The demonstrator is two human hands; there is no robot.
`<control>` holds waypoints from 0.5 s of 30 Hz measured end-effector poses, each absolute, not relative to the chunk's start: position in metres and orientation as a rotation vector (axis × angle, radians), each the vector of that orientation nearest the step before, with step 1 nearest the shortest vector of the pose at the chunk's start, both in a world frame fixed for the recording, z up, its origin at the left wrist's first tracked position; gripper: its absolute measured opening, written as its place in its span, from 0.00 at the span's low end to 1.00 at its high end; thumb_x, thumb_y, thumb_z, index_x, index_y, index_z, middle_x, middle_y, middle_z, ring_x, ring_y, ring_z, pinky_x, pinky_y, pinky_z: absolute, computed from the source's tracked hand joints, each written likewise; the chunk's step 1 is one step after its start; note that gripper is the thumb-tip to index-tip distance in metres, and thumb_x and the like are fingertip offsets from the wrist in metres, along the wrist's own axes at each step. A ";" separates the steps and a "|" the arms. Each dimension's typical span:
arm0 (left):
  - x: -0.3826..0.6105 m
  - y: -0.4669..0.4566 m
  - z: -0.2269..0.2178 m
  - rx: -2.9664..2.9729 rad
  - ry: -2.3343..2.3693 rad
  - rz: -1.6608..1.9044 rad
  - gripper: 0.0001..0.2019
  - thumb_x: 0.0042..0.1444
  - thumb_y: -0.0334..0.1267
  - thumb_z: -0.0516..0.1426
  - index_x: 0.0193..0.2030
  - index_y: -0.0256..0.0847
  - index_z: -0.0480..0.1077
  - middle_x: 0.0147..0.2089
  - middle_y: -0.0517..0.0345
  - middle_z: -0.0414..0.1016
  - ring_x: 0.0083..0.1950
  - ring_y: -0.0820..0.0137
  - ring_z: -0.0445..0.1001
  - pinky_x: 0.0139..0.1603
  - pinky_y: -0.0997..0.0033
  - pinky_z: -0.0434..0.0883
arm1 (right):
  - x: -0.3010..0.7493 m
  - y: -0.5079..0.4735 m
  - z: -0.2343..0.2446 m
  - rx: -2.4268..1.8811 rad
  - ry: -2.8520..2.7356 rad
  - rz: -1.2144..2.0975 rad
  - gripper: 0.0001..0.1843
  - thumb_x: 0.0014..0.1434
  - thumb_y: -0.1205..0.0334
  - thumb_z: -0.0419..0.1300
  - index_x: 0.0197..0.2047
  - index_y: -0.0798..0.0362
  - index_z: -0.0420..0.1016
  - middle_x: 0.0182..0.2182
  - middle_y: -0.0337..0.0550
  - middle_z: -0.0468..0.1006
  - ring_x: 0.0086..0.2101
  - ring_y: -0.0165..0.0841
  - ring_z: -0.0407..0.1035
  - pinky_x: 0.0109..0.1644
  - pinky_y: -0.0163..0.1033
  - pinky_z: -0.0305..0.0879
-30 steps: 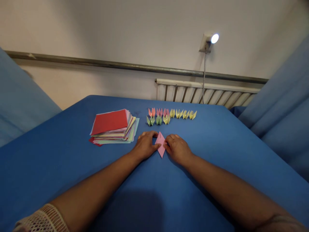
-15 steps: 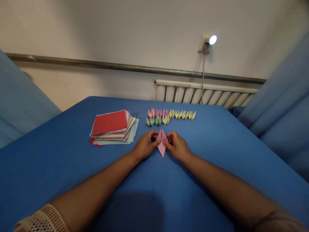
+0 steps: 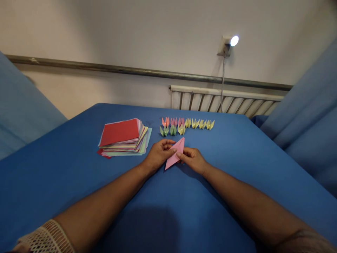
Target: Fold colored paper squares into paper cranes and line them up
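A pink folded origami paper point(image 3: 172, 160), diamond-like in outline, is held between both hands near the middle of the table. My left hand point(image 3: 159, 154) grips its left side, thumb on top. From the right, my right hand point(image 3: 193, 159) pinches it, with the thumb across the paper and the fingers partly hidden underneath. The paper's lower point slants toward the left. Just beyond the hands stand small folded paper cranes: green ones point(image 3: 164, 131), yellow ones point(image 3: 195, 123), an orange-pink one point(image 3: 165, 122) and pink ones point(image 3: 174, 122).
A thick stack of coloured paper point(image 3: 120, 133), red sheet uppermost, lies left of the hands on the blue-covered table point(image 3: 216, 211). Behind are a wall, a radiator point(image 3: 205, 95) and a plug with a lit lamp point(image 3: 234, 40). Blue curtains point(image 3: 310, 98) hang at both sides.
The pink paper has turned from pointing straight toward me to slanting, its lower point now further left and its top further right. Both hands have shifted their grip on it.
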State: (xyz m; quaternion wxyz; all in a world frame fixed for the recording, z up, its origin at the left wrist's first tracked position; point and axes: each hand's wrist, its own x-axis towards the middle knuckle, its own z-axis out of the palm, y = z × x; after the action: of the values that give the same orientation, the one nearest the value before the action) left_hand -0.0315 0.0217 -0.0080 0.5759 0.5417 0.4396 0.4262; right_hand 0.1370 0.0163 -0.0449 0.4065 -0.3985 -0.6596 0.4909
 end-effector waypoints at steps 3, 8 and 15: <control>-0.032 0.022 -0.009 1.292 1.059 1.013 0.23 0.43 0.41 0.66 0.44 0.35 0.68 0.28 0.62 0.73 0.26 0.75 0.71 0.29 0.75 0.66 | 0.138 0.018 -0.044 -1.023 -1.605 1.284 0.15 0.56 0.52 0.59 0.29 0.56 0.73 0.20 0.37 0.72 0.21 0.26 0.63 0.27 0.33 0.59; -0.033 0.023 -0.013 1.229 1.037 1.010 0.23 0.45 0.43 0.66 0.45 0.36 0.66 0.27 0.61 0.74 0.26 0.73 0.72 0.29 0.74 0.67 | 0.138 0.019 -0.043 -1.014 -1.581 1.355 0.17 0.54 0.49 0.60 0.26 0.55 0.72 0.20 0.39 0.75 0.20 0.26 0.62 0.26 0.33 0.59; -0.030 0.020 -0.007 1.235 1.044 0.958 0.21 0.42 0.39 0.67 0.41 0.35 0.68 0.32 0.58 0.76 0.29 0.73 0.74 0.32 0.73 0.68 | 0.136 0.017 -0.043 -1.009 -1.554 1.328 0.18 0.56 0.47 0.58 0.27 0.55 0.73 0.20 0.38 0.73 0.20 0.25 0.61 0.26 0.33 0.57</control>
State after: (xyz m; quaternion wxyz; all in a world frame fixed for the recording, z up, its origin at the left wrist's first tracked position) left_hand -0.0297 0.0200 -0.0066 0.5899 0.5305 0.4485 0.4116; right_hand 0.1360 0.0174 -0.0425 0.4176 -0.4021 -0.6195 0.5293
